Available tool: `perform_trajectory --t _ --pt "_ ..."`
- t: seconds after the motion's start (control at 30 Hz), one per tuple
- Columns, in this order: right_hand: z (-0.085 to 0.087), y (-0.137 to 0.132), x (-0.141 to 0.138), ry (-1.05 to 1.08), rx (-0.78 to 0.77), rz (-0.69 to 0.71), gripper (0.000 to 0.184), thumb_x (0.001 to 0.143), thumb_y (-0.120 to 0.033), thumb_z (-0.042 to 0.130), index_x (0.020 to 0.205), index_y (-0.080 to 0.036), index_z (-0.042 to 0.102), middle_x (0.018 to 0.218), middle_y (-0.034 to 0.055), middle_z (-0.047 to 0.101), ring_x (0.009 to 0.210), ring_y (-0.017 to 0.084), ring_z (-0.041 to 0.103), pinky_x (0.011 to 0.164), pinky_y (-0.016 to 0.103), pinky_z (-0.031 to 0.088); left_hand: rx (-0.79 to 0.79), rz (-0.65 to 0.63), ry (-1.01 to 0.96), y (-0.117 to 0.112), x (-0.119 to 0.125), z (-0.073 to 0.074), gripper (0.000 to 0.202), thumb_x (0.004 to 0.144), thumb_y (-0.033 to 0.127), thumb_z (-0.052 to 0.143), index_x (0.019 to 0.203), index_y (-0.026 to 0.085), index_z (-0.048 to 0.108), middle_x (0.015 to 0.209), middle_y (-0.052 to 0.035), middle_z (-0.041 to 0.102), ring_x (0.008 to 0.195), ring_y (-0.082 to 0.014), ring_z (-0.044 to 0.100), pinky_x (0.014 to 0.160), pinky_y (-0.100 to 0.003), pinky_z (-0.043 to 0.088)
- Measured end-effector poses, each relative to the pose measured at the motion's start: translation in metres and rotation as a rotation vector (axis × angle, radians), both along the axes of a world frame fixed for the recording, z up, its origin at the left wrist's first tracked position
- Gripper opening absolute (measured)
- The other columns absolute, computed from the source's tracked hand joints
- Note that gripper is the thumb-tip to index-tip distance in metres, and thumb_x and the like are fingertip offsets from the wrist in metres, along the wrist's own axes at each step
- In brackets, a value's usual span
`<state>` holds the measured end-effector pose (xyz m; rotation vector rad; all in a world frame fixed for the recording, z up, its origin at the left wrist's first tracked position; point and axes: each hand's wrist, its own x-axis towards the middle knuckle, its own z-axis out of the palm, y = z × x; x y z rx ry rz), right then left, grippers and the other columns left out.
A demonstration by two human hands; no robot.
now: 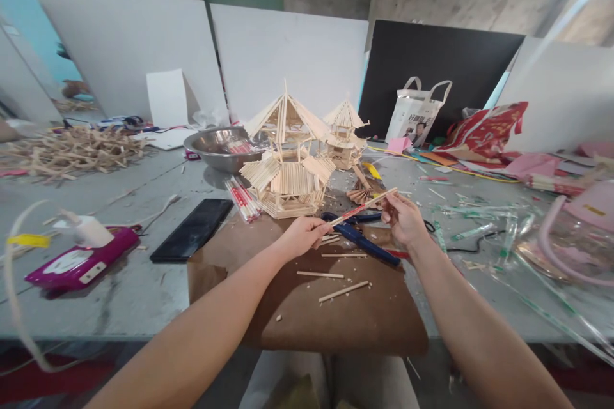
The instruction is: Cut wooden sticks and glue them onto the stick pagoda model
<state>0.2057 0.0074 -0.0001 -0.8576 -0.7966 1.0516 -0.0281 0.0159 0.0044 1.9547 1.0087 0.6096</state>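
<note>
Between my hands is a pair of wooden chopsticks (361,208) with a red-printed band, slanting up to the right. My left hand (303,234) pinches the lower left end, and the fingers of my right hand (401,216) close on the upper right end. Just beneath lie blue-handled pliers (367,244), partly hidden by the hands and chopsticks. Cut stick pieces (343,292) are scattered over a brown sheet (374,326) at the table's front. Behind my left hand stands a pavilion model (290,179) built of sticks, with wrapped chopsticks (243,199) beside it.
A second stick pavilion (344,134) stands farther back. Left are a metal bowl (204,147), a black phone (192,230), a purple power strip (86,259) and a stick heap (77,147). Right are clear plastic wrappers (508,236), a white bag (407,115) and a red bag (484,131).
</note>
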Motion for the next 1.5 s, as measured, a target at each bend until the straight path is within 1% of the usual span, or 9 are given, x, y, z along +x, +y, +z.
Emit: perform_trajectory --t 0.33,0.5,0.7,0.87,0.97,1.1,1.3,1.4,1.5 --pt "0.003 0.005 0.037 0.241 -0.05 -0.485 0.013 0.064 -0.022 0.055 0.057 -0.018 0.045 0.044 -0.0093 0.047 0.03 0.003 0.037 0.031 0.016 0.031 0.131 0.088 0.033 0.008 -0.01 0.007 0.035 0.076 0.039 0.035 0.063 0.014 0.055 0.039 0.0037 0.047 0.04 -0.0074 0.039 0.048 -0.02 0.033" --pt "0.01 -0.001 0.059 0.423 -0.106 -0.705 0.015 0.074 -0.017 0.041 0.059 -0.018 0.043 0.044 -0.0085 0.044 0.032 0.004 0.04 0.034 0.016 0.034 0.265 0.306 0.068 0.01 -0.014 0.013 0.027 0.071 0.029 0.038 0.05 0.015 0.047 0.038 0.0041 0.039 0.043 -0.0087 0.038 0.047 -0.021 0.029" --pt "0.013 -0.004 0.068 0.45 -0.12 -0.775 0.019 0.077 -0.014 0.035 0.059 -0.019 0.04 0.043 -0.009 0.04 0.031 0.004 0.041 0.034 0.016 0.036 0.432 0.558 0.358 0.008 -0.016 0.017 0.027 0.07 0.026 0.035 0.052 0.015 0.052 0.049 -0.0011 0.046 0.051 -0.0122 0.042 0.048 -0.024 0.026" --pt "0.01 0.002 0.056 0.418 -0.104 -0.731 0.016 0.075 -0.016 0.039 0.06 -0.019 0.039 0.043 -0.0098 0.044 0.034 0.004 0.046 0.037 0.016 0.042 0.36 0.485 0.626 0.009 -0.012 0.011 0.028 0.071 0.032 0.037 0.061 0.018 0.059 0.065 -0.0064 0.058 0.064 -0.0176 0.052 0.054 -0.024 0.031" --pt "0.005 0.006 0.036 0.325 -0.055 -0.558 0.013 0.069 -0.018 0.051 0.061 -0.019 0.041 0.044 -0.0083 0.051 0.042 0.008 0.055 0.045 0.021 0.049 0.364 0.356 0.691 0.008 -0.009 0.004 0.029 0.072 0.035 0.038 0.061 0.019 0.059 0.068 -0.0071 0.059 0.066 -0.0186 0.054 0.056 -0.025 0.034" --pt "-0.001 0.006 0.011 0.158 0.009 -0.327 0.021 0.059 -0.023 0.064 0.063 -0.018 0.044 0.049 -0.0046 0.058 0.048 0.013 0.06 0.048 0.023 0.051 0.428 0.214 0.652 0.004 -0.006 -0.001 0.037 0.077 0.044 0.033 0.068 0.019 0.059 0.066 -0.0066 0.059 0.063 -0.0181 0.055 0.057 -0.026 0.037" --pt "-0.003 0.003 -0.003 -0.028 0.108 -0.284 0.025 0.054 -0.027 0.068 0.066 -0.019 0.047 0.055 -0.0048 0.061 0.053 0.013 0.062 0.053 0.024 0.051 0.698 0.334 0.479 -0.004 -0.001 0.001 0.033 0.076 0.031 0.04 0.105 0.019 0.049 0.098 -0.0077 0.057 0.088 -0.0198 0.053 0.075 -0.031 0.039" --pt "-0.008 0.003 -0.006 -0.202 0.149 -0.269 0.02 0.059 -0.029 0.065 0.069 -0.019 0.05 0.059 -0.0044 0.061 0.059 0.015 0.062 0.06 0.028 0.051 0.807 0.148 0.481 -0.005 0.003 -0.005 0.034 0.077 0.028 0.04 0.107 0.019 0.051 0.105 -0.007 0.055 0.099 -0.0195 0.048 0.086 -0.031 0.035" --pt "-0.013 0.002 -0.009 -0.476 0.19 -0.25 0.015 0.064 -0.029 0.061 0.073 -0.019 0.053 0.066 -0.0009 0.063 0.065 0.016 0.062 0.066 0.031 0.049 0.749 0.043 0.543 -0.001 0.005 -0.015 0.041 0.077 0.039 0.04 0.112 0.018 0.05 0.112 -0.009 0.051 0.103 -0.0208 0.047 0.089 -0.032 0.035"
